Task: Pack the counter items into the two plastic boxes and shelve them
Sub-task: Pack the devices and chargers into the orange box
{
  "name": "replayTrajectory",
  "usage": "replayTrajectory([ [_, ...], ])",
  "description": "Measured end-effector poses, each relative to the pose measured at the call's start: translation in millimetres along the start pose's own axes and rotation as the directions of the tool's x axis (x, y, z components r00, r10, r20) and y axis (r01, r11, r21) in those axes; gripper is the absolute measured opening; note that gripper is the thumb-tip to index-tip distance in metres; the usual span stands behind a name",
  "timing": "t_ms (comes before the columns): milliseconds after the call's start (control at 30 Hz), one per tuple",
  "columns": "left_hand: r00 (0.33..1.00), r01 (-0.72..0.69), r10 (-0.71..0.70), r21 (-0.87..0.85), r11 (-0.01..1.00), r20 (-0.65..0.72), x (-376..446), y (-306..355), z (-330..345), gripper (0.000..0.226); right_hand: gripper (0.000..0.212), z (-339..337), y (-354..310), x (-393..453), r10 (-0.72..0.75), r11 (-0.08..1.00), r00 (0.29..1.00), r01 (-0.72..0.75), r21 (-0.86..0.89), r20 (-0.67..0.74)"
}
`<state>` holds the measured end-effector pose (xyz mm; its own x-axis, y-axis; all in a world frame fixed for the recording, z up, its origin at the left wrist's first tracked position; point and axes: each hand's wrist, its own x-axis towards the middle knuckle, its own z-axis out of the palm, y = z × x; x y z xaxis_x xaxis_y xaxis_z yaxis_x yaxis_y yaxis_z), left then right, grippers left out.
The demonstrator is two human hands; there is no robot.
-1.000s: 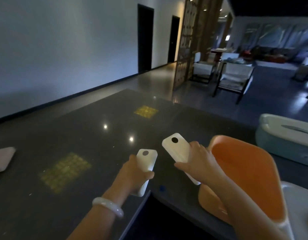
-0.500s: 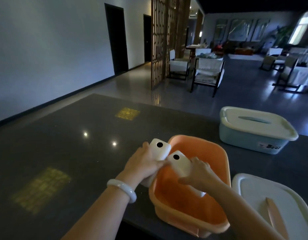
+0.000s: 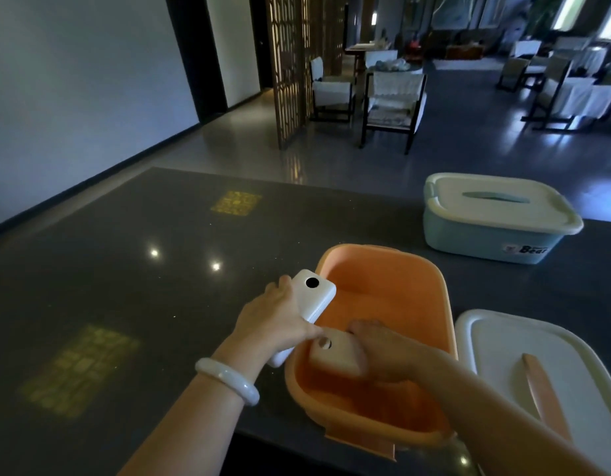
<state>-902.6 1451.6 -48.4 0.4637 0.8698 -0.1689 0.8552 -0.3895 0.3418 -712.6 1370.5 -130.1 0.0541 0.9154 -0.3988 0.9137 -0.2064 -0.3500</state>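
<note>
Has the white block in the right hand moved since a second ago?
Yes. The right hand has carried its white block from above the counter down inside the orange box.

Beyond the dark counter (image 3: 125, 269) stand a wooden lattice screen (image 3: 286, 63), a white-cushioned chair (image 3: 393, 104) and two dark doorways (image 3: 194, 53).

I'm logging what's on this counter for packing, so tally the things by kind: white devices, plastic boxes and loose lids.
White devices: 2, one in the left hand, one in the right hand inside the orange box
Plastic boxes: 2, the orange box open, the blue box lidded
Loose lids: 1, a white lid beside the orange box
Total: 5
</note>
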Motion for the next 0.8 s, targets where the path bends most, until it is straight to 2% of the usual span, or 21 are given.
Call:
replayTrajectory([
  [100, 0.998, -0.056, 0.057, 0.028, 0.998, -0.028, 0, 0, 5, 0.073, 0.073, 5, 0, 2, -0.005, 0.994, 0.996, 0.015, -0.106, 0.091],
  [200, 0.997, -0.064, 0.065, 0.024, 0.998, -0.038, 4, -2, 8, 0.071, 0.088, 12, 0, 4, 0.014, 0.981, 0.987, 0.017, -0.195, 0.159],
  [333, 0.997, -0.067, 0.067, 0.006, 0.998, -0.039, 7, -5, 10, 0.07, 0.098, 16, 3, 5, 0.049, 0.984, 0.984, -0.018, -0.176, 0.173],
  [600, 0.996, -0.072, 0.071, -0.009, 0.997, -0.054, 8, -7, 14, 0.067, 0.09, 4, 3, 8, 0.059, 0.998, 0.972, -0.059, -0.008, 0.225],
  [800, 0.992, -0.084, 0.085, 0.019, 0.996, -0.088, 9, -7, 17, 0.072, 0.083, 3, 0, 6, 0.058, 0.998, 0.938, -0.051, -0.029, 0.343],
])
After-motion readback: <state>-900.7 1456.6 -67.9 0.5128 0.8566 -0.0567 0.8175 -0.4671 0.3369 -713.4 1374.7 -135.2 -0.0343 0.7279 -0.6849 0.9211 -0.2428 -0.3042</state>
